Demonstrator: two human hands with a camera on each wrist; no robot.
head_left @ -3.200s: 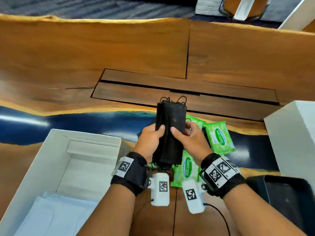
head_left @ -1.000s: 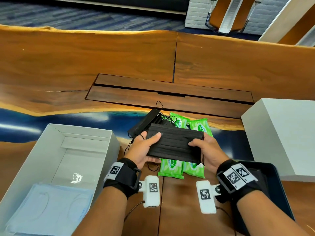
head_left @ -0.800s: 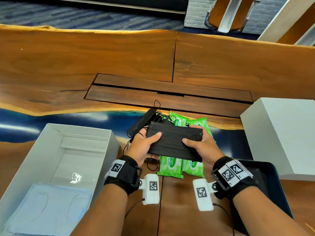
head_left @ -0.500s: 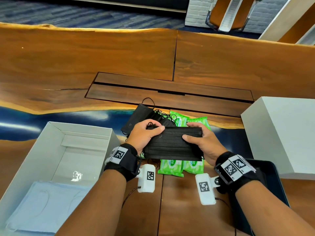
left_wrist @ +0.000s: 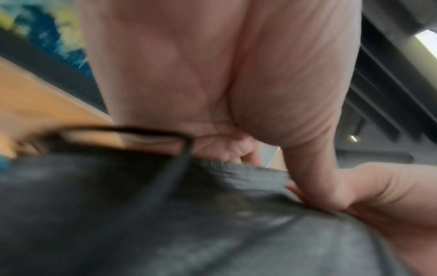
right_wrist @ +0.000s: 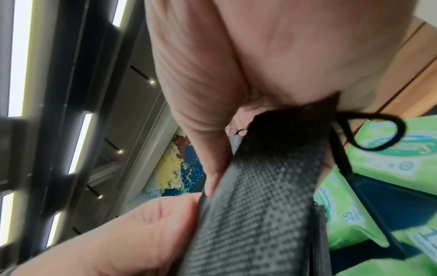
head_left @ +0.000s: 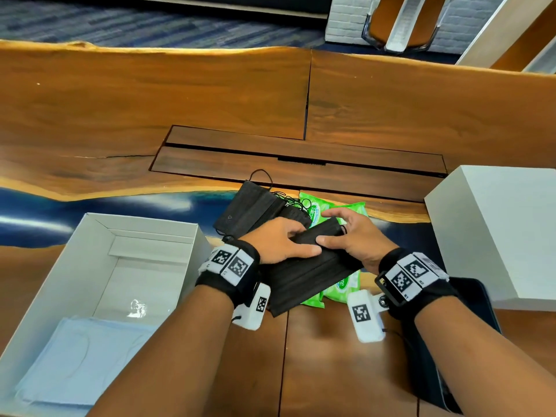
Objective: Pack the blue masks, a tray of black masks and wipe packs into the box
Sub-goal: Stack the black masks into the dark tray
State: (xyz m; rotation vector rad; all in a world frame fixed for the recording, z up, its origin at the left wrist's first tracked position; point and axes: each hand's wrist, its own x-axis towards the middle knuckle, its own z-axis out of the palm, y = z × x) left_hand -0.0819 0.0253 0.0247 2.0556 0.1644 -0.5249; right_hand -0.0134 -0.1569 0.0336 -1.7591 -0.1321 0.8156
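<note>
**Gripping a stack of black masks above the wipe packs**

Holding one stack of black masks (head_left: pixel 304 272) between them, both hands work over the middle of the wooden counter (head_left: pixel 210 94). The left hand (head_left: pixel 279 242) lies over the stack's upper edge, its thumb pressed along the top face and its fingers curled round the far side; the left wrist view shows the thumb tip bearing on the dark fabric with an ear loop (left_wrist: pixel 132 130) sticking out beside it. The right hand (head_left: pixel 358 236) pinches the stack's right end, thumb on the near face next to the left thumb, while its index finger is lifted and stretched out over the packs. From the right wrist the thumb and fingers clamp the woven black edge (right_wrist: pixel 260 196). The stack hangs tilted, its lower left corner dipping toward the near side.

Under and behind it lie the green wipe packs (head_left: pixel 340 284), flat on the counter. A second pile of black masks (head_left: pixel 249 209) rests just beyond the left hand, its loops trailing toward the packs. At the left stands the open white box (head_left: pixel 144 233) with the blue masks (head_left: pixel 81 353) lying flat in its near end. A dark tray (head_left: pixel 478 299) sits at the right, partly hidden by the right forearm, beside a white box lid (head_left: pixel 496 224).
</note>
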